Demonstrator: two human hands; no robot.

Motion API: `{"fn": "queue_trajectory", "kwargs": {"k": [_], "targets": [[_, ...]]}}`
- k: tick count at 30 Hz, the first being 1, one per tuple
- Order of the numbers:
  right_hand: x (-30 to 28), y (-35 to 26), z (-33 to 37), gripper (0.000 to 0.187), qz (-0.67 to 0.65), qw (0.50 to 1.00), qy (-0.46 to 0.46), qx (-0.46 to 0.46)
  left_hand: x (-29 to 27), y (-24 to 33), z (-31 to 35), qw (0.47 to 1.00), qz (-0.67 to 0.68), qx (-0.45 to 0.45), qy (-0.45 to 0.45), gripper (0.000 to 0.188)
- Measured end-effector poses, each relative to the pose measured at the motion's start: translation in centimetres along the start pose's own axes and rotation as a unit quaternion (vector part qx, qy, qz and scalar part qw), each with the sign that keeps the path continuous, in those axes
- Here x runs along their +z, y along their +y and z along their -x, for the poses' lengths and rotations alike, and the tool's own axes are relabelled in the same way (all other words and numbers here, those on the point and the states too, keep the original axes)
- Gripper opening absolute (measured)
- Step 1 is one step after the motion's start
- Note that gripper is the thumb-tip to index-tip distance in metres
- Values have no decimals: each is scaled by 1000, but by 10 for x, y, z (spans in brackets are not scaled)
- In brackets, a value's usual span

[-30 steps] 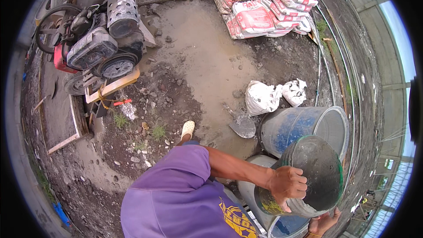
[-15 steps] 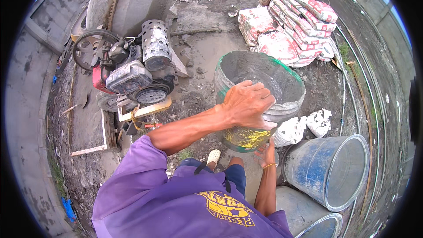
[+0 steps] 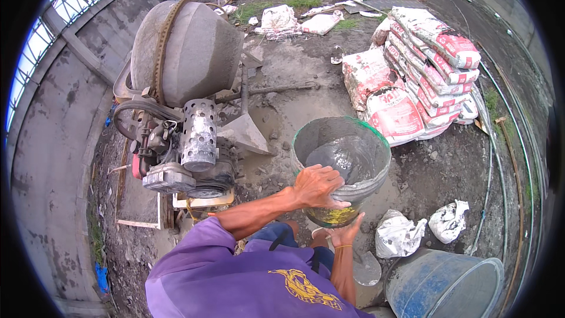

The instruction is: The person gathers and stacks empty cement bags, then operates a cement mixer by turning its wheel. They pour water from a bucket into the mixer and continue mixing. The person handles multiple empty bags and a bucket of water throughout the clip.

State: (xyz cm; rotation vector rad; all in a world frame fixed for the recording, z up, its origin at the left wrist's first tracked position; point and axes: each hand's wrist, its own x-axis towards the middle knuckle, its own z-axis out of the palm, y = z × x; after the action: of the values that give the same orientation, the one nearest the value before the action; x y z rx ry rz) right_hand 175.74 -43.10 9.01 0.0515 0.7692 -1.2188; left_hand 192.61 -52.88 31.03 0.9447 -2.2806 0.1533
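A grime-coated bucket with a green edge and a yellow patch is held up in front of me, tilted slightly. Wet grey mix shows inside it. My left hand is closed over the near rim, knuckles up. Beneath the bucket, my right hand supports its base; part of the palm and the fingers is hidden under it.
A concrete mixer with its engine stands on the left. Stacked red-and-white cement bags are at the right. Two small white sacks and a blue drum lie nearer. Pipes run along the right side.
My view has shifted, bringing more of the far ground and mixer into sight. The bucket appears lower and smaller in the picture, still held by both hands, and its mix shows more.
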Motion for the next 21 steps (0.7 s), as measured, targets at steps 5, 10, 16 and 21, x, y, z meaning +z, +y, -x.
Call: {"fn": "queue_trajectory", "kwargs": {"k": [5,10,16,21], "targets": [[-29,-74,-7,101,-1,992,105,-77,69,-4,-52,990,141,-8,8,57],[-30,-123,-16,92,-49,958,163,-233,144,-7,-116,961,266,27,73,58],[29,-187,-30,92,-3,871,309,-382,225,-43,-177,881,465,-35,75,55],[115,-215,-145,94,70,839,369,-393,275,-142,-198,836,521,-139,101,58]]}}
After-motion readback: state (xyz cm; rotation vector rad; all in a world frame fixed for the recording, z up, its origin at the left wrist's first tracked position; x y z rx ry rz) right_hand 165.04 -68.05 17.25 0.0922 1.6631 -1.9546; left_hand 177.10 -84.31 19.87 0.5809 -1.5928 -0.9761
